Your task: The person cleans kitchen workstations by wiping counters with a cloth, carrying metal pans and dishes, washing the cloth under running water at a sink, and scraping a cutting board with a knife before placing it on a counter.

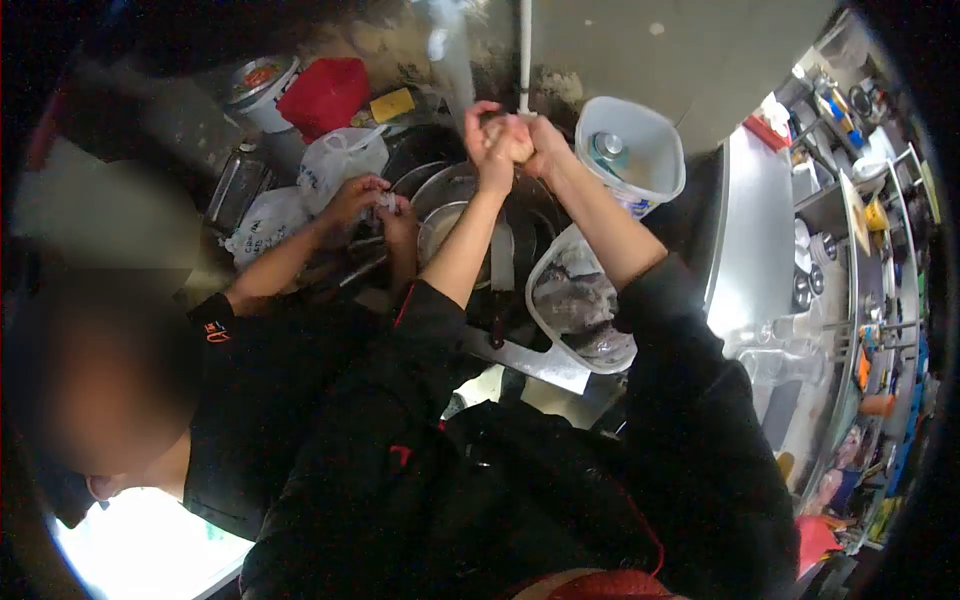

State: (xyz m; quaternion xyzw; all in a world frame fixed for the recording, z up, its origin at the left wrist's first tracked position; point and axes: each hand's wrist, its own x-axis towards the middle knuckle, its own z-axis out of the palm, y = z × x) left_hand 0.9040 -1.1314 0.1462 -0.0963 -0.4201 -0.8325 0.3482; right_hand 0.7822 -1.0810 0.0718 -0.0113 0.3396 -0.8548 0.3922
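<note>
Under a white pipe (526, 55) against the wall, my left hand (492, 145) and my right hand (542, 143) are pressed together with curled fingers. Whether anything lies between them I cannot make out. Below them stands a wide metal pot (447, 180) with another round vessel inside. A long pale blade with a dark handle, apparently a knife (503, 258), lies near the pot. Beside my right forearm is a pale plastic tub (541, 318) holding grey, wet-looking pieces in what may be clear plastic.
At left, a co-worker's hands (362, 200) hold a small whitish item. White plastic bags (342, 160), a red cloth-like item (325, 95) and a metal tin (238, 188) stand behind. A clear bin (655, 135) is right of my hands, beside a steel counter (752, 215).
</note>
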